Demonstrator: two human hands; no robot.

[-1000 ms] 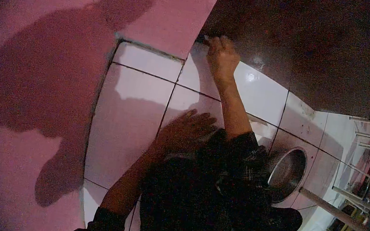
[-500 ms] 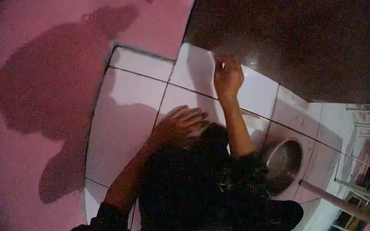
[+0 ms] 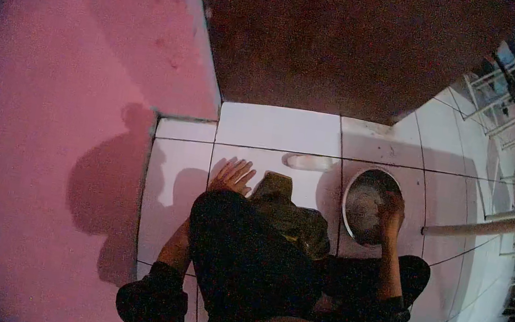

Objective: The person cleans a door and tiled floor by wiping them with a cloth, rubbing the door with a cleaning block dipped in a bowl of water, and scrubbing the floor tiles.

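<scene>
- The left hand is flat on the white tiled floor, just beyond the bent left knee, its fingers spread slightly apart and pointing between 12 and 1 o'clock.
- The left forearm rises from 7 o'clock, passing partly out of sight behind that knee; its dark sleeve ends partway up the forearm.
- The right hand reaches into the round metal bowl, palm side down, with the fingers bent and directed towards 10 o'clock. Whether they pinch anything cannot be told.
- The right forearm slants up from 5 o'clock, crossing the bowl's near rim at its 4 to 5 o'clock side; the wrist is above the hollow.
- The bowl sits on the floor between 3 and 4 o'clock from the middle of the view.
- A pale, elongated item lies on the tiles at the bowl's 10 o'clock, well apart from both hands.
- An olive-brown, cloth-like shape is near the left hand, at its 3 o'clock.
- A dark brown panel stands at 12 o'clock, a pink wall at 9, and a pole at the bowl's 3.
</scene>
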